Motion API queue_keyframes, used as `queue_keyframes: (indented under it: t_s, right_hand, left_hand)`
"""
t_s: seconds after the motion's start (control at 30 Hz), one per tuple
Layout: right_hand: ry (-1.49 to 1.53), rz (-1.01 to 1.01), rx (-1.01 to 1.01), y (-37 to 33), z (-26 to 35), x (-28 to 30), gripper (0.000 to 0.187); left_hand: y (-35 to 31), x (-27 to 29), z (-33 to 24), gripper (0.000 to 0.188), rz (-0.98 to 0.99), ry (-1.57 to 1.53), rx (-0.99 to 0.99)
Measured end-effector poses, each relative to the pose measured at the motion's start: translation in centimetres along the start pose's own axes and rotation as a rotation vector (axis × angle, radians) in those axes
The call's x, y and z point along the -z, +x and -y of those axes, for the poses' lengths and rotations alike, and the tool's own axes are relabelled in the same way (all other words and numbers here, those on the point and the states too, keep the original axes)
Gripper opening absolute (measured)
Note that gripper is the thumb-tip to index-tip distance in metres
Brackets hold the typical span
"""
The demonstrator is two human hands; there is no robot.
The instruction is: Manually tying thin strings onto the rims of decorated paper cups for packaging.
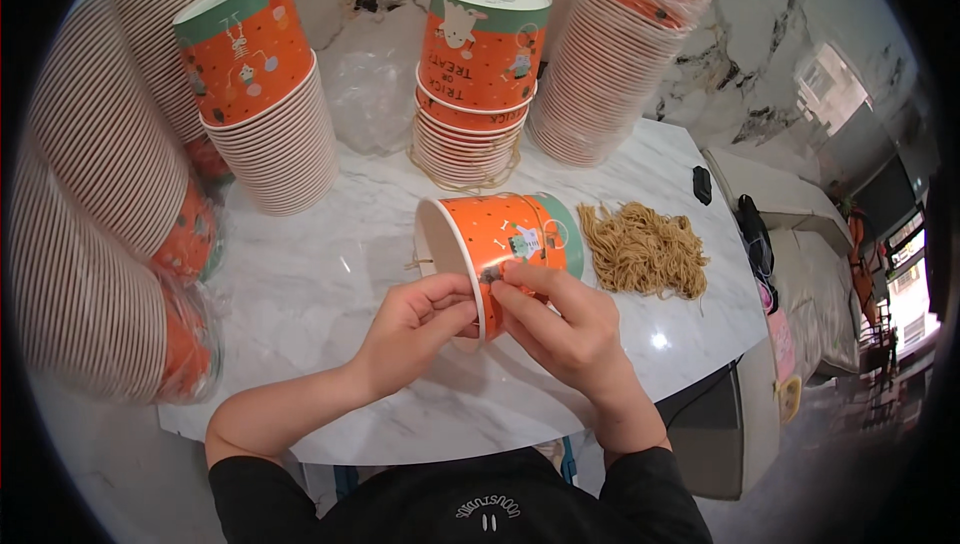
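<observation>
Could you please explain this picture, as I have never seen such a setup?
No machine here: a person works bare-handed, filmed by a wide fisheye camera worn on the head, looking down; it bends straight edges. The left hand is at the open rim of an orange and green bucket tipped sideways, and the right hand touches its outer wall; whether they pinch something small is hidden. On the marbled table, a heap of tan string lies to the right of the bucket, and stacks of similar buckets stand behind and to the left, some in clear plastic.
</observation>
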State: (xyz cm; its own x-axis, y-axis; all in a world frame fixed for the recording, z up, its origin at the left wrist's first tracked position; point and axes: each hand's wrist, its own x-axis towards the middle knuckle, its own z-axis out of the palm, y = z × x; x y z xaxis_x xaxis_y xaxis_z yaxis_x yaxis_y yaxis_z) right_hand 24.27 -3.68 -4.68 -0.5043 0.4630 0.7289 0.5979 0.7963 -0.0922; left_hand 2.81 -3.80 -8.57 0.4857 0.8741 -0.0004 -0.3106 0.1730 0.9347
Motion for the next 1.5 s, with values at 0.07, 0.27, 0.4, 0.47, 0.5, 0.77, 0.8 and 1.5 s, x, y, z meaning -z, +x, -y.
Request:
queue_keyframes:
  t_s: [0.07,0.27,0.4,0.47,0.5,0.77,0.8,1.5]
  right_hand:
    - [-0.002,0.005,0.003,0.0,0.0,0.0,0.032]
    - [-0.011,0.027,0.015,0.1,0.3,0.2,0.033]
    - [-0.011,0.058,0.017,0.1,0.4,0.3,0.034]
    - [-0.009,0.071,0.020,0.2,0.4,0.4,0.035]
    - [-0.008,0.083,0.020,0.2,0.5,0.4,0.036]
    - [0.062,0.087,-0.018,0.1,0.5,0.5,0.037]
    - [0.090,0.074,-0.039,0.1,0.5,0.4,0.038]
    - [0.249,-0.118,-0.162,0.4,-0.3,0.5,0.031]
  left_hand:
    - [0.1,0.0,0.1,0.027,-0.003,-0.009,-0.002]
    - [0.2,-0.2,-0.2,0.024,-0.011,0.013,0.006]
    - [0.3,-0.1,-0.1,0.021,-0.017,0.007,0.011]
    - [0.4,-0.1,-0.1,0.020,-0.022,0.007,0.006]
    - [0.4,-0.1,-0.1,0.019,-0.025,0.009,0.002]
    - [0.5,-0.2,0.0,0.017,-0.021,0.052,-0.036]
    - [0.5,-0.3,-0.1,0.017,-0.021,0.066,-0.042]
    - [-1.6,-1.2,-3.7,0.007,-0.094,0.675,-0.409]
